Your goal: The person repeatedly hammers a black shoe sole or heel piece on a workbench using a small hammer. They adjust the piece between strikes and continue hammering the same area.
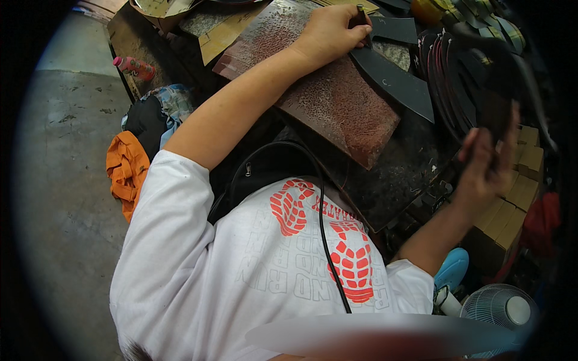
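Head view: the left hand (330, 35) is at the top of the picture, above a brown, speckled board (355, 117). Its fingers are bent inward, pinching a small dark item (360, 8) that they mostly hide, so its kind cannot be told. Just below these fingers, a dark curved piece (400, 86) lies partly across the board, one end close to the left hand and the other reaching past the board's edge over the dark surface (391, 195).

The right hand (484, 165), blurred, is raised at the right with its fingers spread apart, next to a dark flat piece (497, 111); whether they grip it cannot be told. Between the two hands, more dark curved pieces (444, 75) with reddish edges stand close together in a row.

Brown cardboard boxes (498, 225) sit beneath the right hand, and a white fan (497, 310) is farther down. At the left are a bottle with a pink cap (135, 68) and an orange cloth (126, 171).
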`<act>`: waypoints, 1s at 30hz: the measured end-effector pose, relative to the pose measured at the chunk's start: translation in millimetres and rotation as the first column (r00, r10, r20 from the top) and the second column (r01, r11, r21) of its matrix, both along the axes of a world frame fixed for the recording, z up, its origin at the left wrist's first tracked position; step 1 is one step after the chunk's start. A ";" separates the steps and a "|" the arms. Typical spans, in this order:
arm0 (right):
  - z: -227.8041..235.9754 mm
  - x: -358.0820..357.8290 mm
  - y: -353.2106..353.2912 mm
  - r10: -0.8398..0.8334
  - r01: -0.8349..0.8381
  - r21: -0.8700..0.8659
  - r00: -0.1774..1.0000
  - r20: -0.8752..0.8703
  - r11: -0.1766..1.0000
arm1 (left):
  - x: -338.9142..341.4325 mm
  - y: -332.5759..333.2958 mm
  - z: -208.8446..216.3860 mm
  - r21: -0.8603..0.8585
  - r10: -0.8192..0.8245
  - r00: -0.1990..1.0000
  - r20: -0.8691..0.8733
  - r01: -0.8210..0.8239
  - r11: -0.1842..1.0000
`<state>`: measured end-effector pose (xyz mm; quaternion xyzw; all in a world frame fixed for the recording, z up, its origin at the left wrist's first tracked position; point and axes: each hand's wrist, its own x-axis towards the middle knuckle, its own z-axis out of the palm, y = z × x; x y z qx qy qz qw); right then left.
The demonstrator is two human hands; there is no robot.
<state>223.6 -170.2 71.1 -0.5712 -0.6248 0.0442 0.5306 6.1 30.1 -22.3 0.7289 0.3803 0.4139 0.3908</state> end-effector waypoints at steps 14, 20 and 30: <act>-54.4 0.4 1.9 -0.080 0.163 -0.407 0.974 0.214 0.899 | 18.2 -5.2 -11.4 0.525 0.197 0.975 -0.105 -0.114 0.843; -54.6 -9.8 -0.2 -0.108 0.298 -0.465 0.914 0.391 0.834 | 8.7 4.9 -15.1 -0.266 0.027 0.960 0.279 0.050 0.963; -65.7 7.7 -6.5 -0.090 0.213 -0.491 0.961 0.262 0.845 | 5.2 -7.3 1.8 -0.024 0.007 0.995 0.099 -0.004 1.000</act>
